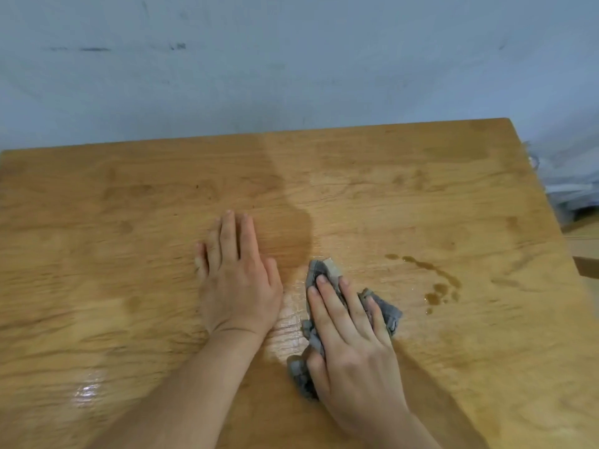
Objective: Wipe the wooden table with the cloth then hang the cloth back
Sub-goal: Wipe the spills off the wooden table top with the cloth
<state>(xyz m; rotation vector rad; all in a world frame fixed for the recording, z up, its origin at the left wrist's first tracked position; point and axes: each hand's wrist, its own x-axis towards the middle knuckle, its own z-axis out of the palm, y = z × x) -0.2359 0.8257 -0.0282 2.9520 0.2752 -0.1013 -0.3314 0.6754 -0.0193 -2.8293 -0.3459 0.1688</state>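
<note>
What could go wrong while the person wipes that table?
1. The brown drops lie to the right of the cloth, not under it. The right hand might miss them or smear them across the wooden table.
2. The cloth is bunched up small under that hand, so it may leave streaks.
3. The left hand rests flat beside a shiny, wet-looking patch. It could slip there or leave prints.
</note>
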